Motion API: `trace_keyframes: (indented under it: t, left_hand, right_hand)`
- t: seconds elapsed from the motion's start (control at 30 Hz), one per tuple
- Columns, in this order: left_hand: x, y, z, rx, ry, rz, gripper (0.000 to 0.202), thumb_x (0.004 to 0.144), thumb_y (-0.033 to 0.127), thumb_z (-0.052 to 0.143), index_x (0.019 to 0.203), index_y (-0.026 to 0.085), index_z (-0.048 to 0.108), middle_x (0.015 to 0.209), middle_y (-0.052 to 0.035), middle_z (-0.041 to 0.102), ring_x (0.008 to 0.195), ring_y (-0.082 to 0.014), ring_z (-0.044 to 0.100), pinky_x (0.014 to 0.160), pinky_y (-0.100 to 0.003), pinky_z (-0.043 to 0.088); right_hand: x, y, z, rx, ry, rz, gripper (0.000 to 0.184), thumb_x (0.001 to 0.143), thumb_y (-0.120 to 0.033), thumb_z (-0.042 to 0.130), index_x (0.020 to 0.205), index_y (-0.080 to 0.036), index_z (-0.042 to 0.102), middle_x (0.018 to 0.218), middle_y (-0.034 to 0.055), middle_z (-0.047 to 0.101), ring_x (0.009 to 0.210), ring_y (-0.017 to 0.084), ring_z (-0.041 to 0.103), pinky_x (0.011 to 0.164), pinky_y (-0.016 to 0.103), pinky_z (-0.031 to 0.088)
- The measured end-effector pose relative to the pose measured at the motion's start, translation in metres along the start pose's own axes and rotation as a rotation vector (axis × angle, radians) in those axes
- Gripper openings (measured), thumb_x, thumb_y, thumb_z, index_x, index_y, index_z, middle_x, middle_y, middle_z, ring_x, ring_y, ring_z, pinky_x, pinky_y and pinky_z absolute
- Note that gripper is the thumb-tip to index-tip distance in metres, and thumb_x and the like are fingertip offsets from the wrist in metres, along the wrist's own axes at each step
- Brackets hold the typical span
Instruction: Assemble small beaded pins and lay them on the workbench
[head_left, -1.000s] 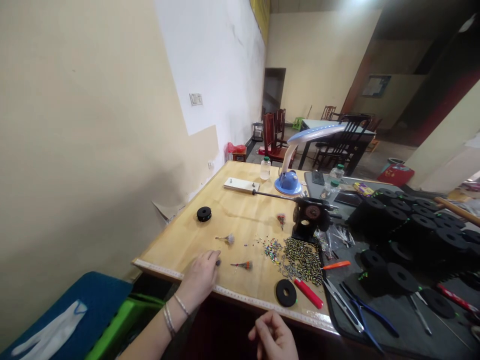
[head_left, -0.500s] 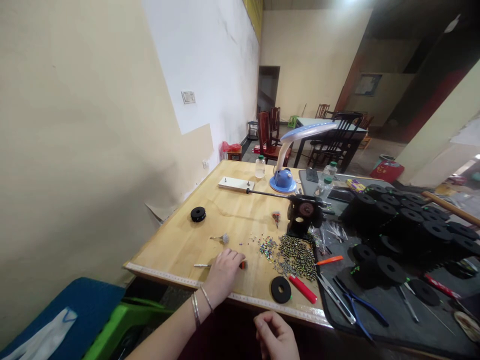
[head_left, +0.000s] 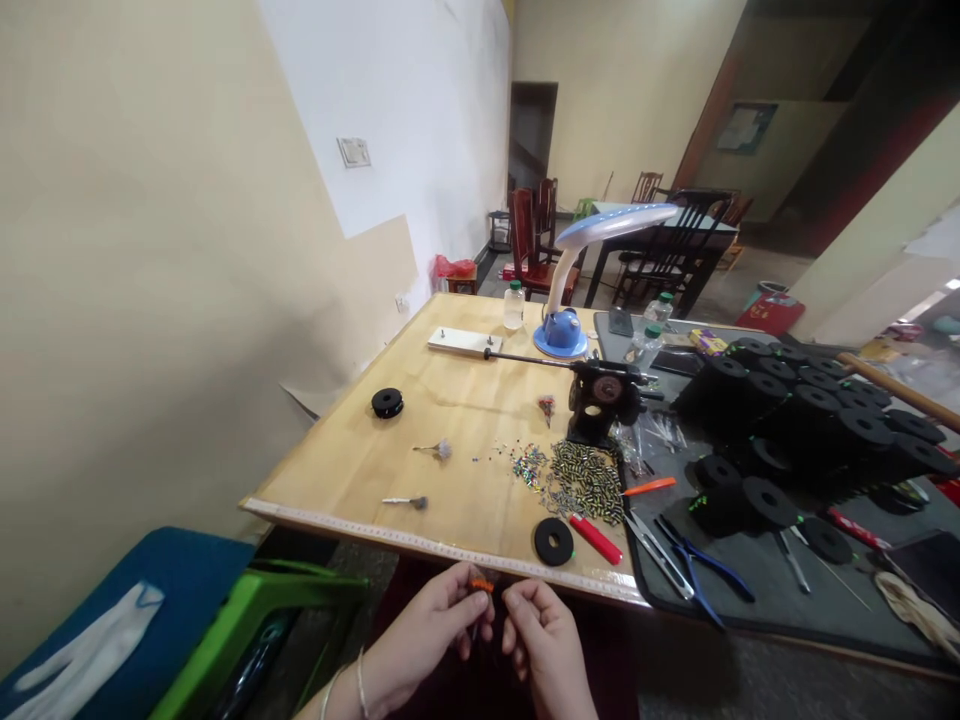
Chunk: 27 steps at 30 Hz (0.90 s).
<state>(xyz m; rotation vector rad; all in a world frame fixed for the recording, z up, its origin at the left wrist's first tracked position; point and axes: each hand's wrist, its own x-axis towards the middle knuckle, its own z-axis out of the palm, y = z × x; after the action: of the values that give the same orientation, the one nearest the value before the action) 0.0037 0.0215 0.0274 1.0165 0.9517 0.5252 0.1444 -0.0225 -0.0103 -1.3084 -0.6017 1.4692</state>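
At the table's front edge, my left hand [head_left: 442, 620] is closed on a small orange-topped piece [head_left: 481, 585], whose lower part is hidden by the fingers. Close beside it, my right hand [head_left: 546, 635] is pinched shut; what its fingertips hold, if anything, cannot be made out. On the wooden table [head_left: 330, 460] ahead lie a small grey-tipped bundle with a white stem [head_left: 405, 501] and a pale-tipped bundle [head_left: 441, 449]. A black foam spool [head_left: 541, 545] with a bit of green lies just beyond my right hand, against a red stick-like tool [head_left: 596, 540].
A heap of small yellow-black pieces [head_left: 589, 485] and scattered beads [head_left: 527, 465] lie before a black winding device [head_left: 600, 395]. A blue lamp [head_left: 562, 335] stands behind. Scissors-like tweezers [head_left: 660, 560], blue pliers [head_left: 709, 575] and many black spools [head_left: 772, 505] occupy the dark mat.
My left hand has drawn back from the tabletop to the front edge with the orange-topped piece, uncovering the white-stemmed bundle. My right hand has risen slightly beside it. The view has tilted down.
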Motion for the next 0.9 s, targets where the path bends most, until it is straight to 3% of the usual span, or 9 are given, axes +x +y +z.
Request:
trace_keyframes:
  t: [0.33,0.5,0.73,0.9]
  left_hand:
    - [-0.002,-0.024,0.004,0.031,0.058,0.051,0.033,0.077,0.047,0.063,0.075,0.016,0.051,0.062,0.0016,0.058,0.052,-0.0100,0.051,0.046,-0.021,0.038]
    - [-0.002,-0.027,0.006,0.049,0.073,0.080,0.033,0.078,0.047,0.063,0.074,0.017,0.050,0.061,0.0017,0.058,0.051,-0.0099,0.050,0.045,-0.021,0.038]
    - [-0.003,-0.028,0.010,-0.149,0.090,-0.005,0.032,0.075,0.045,0.066,0.077,0.017,0.052,0.063,0.0023,0.058,0.055,-0.0115,0.055,0.048,-0.022,0.042]
    - [-0.002,-0.028,0.011,-0.160,0.091,-0.014,0.029,0.073,0.040,0.069,0.077,0.016,0.053,0.059,0.0029,0.058,0.054,-0.0111,0.054,0.050,-0.022,0.041]
  right_hand:
    - [-0.005,0.003,0.004,-0.037,-0.038,0.024,0.052,0.062,-0.065,0.072,0.067,-0.016,0.056,0.041,-0.0048,0.054,0.031,0.003,0.034,0.032,0.015,0.023]
    - [-0.003,0.007,0.004,-0.037,-0.049,0.007,0.048,0.065,-0.061,0.072,0.068,-0.017,0.055,0.040,-0.0061,0.052,0.032,0.004,0.035,0.033,0.016,0.022]
    - [-0.004,0.002,0.005,-0.032,-0.057,-0.007,0.047,0.067,-0.060,0.072,0.068,-0.018,0.053,0.040,-0.0073,0.050,0.033,0.005,0.036,0.034,0.016,0.022]
    - [-0.005,0.001,0.005,-0.025,-0.047,0.016,0.048,0.065,-0.062,0.072,0.069,-0.018,0.053,0.040,-0.0083,0.048,0.034,0.005,0.037,0.035,0.016,0.020]
